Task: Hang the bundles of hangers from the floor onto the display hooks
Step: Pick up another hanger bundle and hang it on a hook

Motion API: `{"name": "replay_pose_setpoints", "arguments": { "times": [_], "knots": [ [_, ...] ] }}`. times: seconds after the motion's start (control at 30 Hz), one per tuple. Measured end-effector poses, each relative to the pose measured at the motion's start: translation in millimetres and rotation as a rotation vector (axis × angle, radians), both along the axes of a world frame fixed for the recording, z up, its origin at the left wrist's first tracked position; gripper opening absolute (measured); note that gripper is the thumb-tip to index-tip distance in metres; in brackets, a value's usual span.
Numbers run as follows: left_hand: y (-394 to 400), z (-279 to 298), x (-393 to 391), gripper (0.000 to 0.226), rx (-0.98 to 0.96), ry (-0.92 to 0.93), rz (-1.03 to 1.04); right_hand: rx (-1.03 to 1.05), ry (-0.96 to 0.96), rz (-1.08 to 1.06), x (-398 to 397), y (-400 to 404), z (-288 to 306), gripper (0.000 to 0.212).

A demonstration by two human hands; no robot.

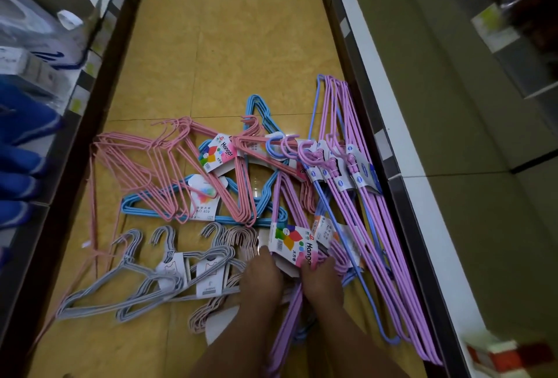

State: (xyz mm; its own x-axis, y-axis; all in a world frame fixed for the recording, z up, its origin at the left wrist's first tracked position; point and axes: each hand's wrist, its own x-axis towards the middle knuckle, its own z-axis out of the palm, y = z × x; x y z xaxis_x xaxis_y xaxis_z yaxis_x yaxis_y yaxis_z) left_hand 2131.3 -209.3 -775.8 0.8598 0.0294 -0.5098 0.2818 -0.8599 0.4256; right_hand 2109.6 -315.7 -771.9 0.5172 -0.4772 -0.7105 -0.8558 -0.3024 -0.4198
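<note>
1. Both hands are reaching down to a purple wire hanger bundle with a colourful "Hanger" card label [294, 246] lying on the yellow tiled floor [235, 45], near the middle of the aisle.
2. The left hand [262, 279] is curling its fingers onto the near left edge of that card; the right hand [321, 281] is pinching the card's near right corner, fingers bent round it.
3. Crowding in just left of the left hand, grey wire hangers with white paper sleeves [169, 272] and a pale pink hanger bundle [244, 241] are lying partly under it.
4. Farther off, a pink wire hanger bundle [145, 166] is sprawling over a blue hanger bundle [169, 193], and both are overlapping the far end of the held bundle.
5. To the right, long lilac hangers with grey-white tags [377, 241] are lying along the dark base of the white shelf unit [401, 166], crossed by a periwinkle blue hanger [341, 235] just beside the right hand.
6. On the left, blue packaged goods [21, 142] are sitting on another shelf.
</note>
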Motion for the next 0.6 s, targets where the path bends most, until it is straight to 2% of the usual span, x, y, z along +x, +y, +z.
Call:
{"name": "replay_pose_setpoints", "arguments": {
  "times": [0.13,0.17,0.27,0.33,0.4,0.5,0.6],
  "knots": [
    [9,34,-16,0.023,-0.129,0.049,0.048,0.346,0.047,-0.434,-11,8,-7,0.063],
    [12,46,-19,0.024,-0.159,0.061,0.066,0.429,0.047,-0.482,-16,6,-29,0.063],
    [17,83,-31,0.028,-0.241,0.055,0.124,0.524,-0.016,-0.623,-23,13,-39,0.050],
    [19,109,-35,0.030,-0.258,0.039,0.159,0.479,-0.062,-0.656,-19,24,9,0.054],
    [19,135,-37,0.028,-0.236,0.036,0.202,0.331,-0.070,-0.556,-12,32,84,0.064],
    [20,182,-38,0.027,-0.199,0.030,0.285,0.151,-0.125,-0.394,-3,34,178,0.058],
    [23,233,-38,0.030,-0.208,-0.007,0.354,0.099,-0.198,-0.286,6,41,244,0.058]
  ]
}}
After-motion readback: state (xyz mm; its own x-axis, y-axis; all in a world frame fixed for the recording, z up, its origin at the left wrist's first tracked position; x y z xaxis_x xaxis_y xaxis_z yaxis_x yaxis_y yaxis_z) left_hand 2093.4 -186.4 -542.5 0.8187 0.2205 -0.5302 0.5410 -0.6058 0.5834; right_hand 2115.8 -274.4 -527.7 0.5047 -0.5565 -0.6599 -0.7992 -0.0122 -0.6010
